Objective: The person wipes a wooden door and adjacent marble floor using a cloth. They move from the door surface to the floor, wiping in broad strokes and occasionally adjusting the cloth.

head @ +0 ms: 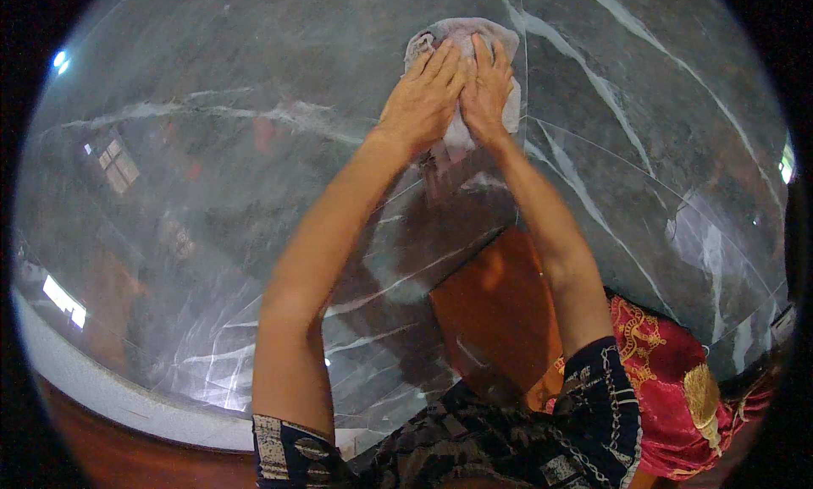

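Observation:
A folded, pale pinkish-grey cloth [470, 30] lies on the dark grey, white-veined tile floor [305, 57], straight ahead of me at the top of the view. My left hand [427, 101] presses flat on the cloth's left part, fingers pointing away from me. Against it, my right hand [488, 92] rests on the cloth's right part, its fingers slightly spread. Both palms face down and the two hands touch. Part of the cloth shows beyond the fingertips and to the right of my right hand; the rest is hidden beneath them.
Below my right forearm stands a reddish-brown wooden piece [495, 298]. Red fabric with gold embroidery and a gold tassel [702, 394] is at the lower right. A pale raised edge [127, 400] curves along the lower left. Light reflects off the shiny tiles.

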{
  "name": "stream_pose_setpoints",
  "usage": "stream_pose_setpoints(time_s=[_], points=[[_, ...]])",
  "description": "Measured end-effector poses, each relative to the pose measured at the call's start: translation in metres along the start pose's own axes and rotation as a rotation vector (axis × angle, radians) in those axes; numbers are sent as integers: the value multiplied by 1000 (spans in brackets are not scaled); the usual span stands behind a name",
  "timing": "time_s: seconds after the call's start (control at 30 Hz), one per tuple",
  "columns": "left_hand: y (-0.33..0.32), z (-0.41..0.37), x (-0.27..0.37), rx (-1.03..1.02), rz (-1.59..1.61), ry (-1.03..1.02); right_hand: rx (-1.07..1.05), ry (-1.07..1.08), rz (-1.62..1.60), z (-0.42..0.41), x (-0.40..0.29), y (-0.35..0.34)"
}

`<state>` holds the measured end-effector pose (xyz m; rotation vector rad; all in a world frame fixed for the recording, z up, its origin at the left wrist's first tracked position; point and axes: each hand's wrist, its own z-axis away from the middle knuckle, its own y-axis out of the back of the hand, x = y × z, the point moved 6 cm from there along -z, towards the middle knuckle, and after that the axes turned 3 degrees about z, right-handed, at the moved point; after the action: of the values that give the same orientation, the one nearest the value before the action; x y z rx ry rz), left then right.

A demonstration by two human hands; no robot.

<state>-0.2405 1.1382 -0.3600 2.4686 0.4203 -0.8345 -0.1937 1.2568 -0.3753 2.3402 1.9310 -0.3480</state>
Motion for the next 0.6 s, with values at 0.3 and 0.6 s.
stream_pose_setpoints(time_s=[0.3, 0.6], points=[[92, 45, -47, -116, 1, 21, 93, 101, 47, -11, -100, -25], [172, 131, -78, 50, -167, 316, 7, 521, -141, -30, -240, -31]])
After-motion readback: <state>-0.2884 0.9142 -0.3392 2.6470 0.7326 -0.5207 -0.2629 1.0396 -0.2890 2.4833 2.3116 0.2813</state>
